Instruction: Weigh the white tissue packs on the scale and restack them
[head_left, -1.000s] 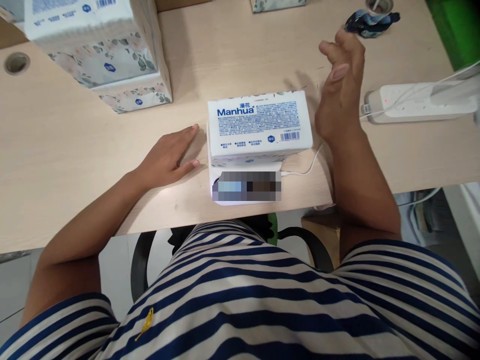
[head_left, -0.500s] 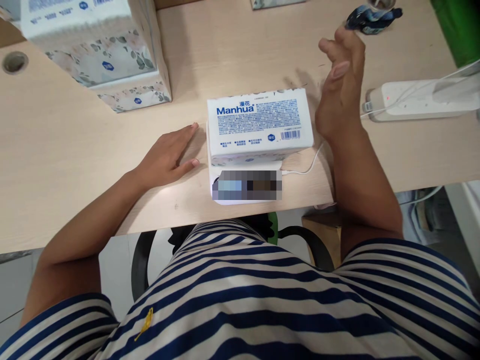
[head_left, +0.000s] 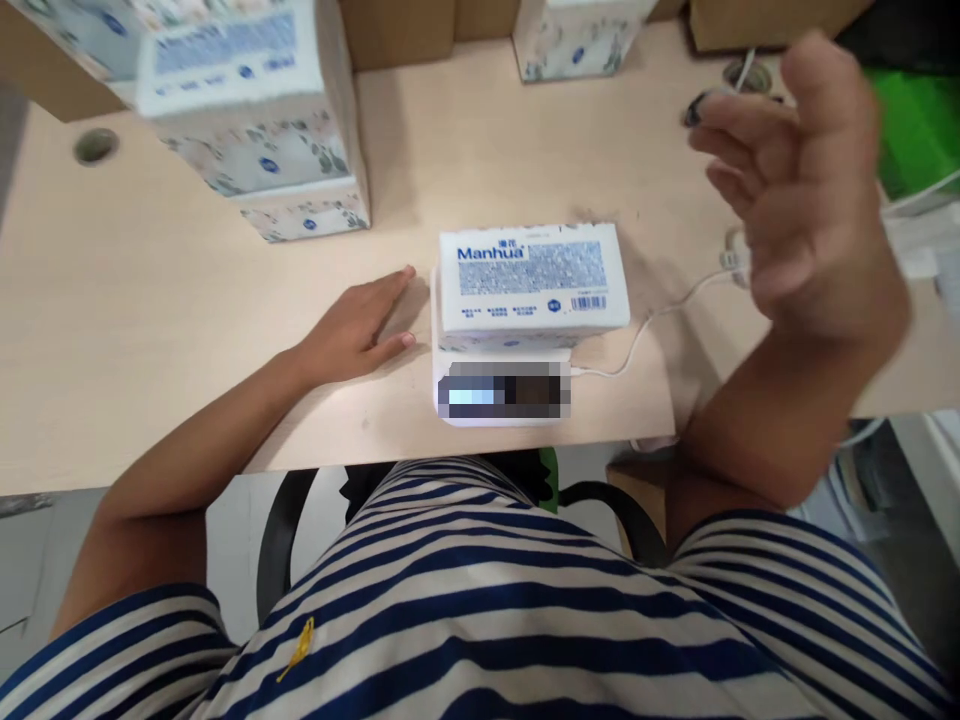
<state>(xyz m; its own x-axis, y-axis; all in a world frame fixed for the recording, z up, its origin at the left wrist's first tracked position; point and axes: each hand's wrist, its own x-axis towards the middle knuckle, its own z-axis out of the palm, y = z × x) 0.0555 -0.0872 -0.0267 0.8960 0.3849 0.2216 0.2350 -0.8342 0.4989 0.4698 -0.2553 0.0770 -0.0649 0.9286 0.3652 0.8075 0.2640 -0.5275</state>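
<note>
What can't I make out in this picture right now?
- Head view, display on the white device: covered by pixelation.
- Head view, small print on the Manhua pack: too small, blurred.
- Head view, dark item: mostly hidden by the right hand.
- Head view, far pack: cut off by the top edge.

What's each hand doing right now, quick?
Left hand: open, resting on the table, holding nothing.
Right hand: open, loosely curled, above the table, holding nothing.

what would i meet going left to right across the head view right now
Round table hole → stack of floral packs → left hand → Manhua pack → right hand
</note>
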